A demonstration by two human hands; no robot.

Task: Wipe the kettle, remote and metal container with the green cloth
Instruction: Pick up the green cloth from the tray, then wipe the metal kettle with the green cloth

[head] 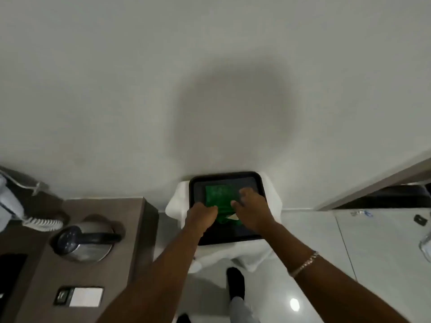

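Note:
The green cloth [218,194] lies flat on a black tray [261,183] set on a white-draped stand by the wall. My left hand [201,215] pinches the cloth's near edge, which bunches up. My right hand [250,207] rests on the cloth's right side with its fingers spread. A steel kettle [85,240] with a black lid and handle stands on the brown counter at the left. I see no remote and no metal container that I can tell apart.
The brown counter [130,229] also holds a corded phone [14,206] at the far left and a small black-and-white card holder [79,297] near me. A white surface [373,241] lies at the right with a glass at its edge. My shoe [235,284] shows on the glossy floor.

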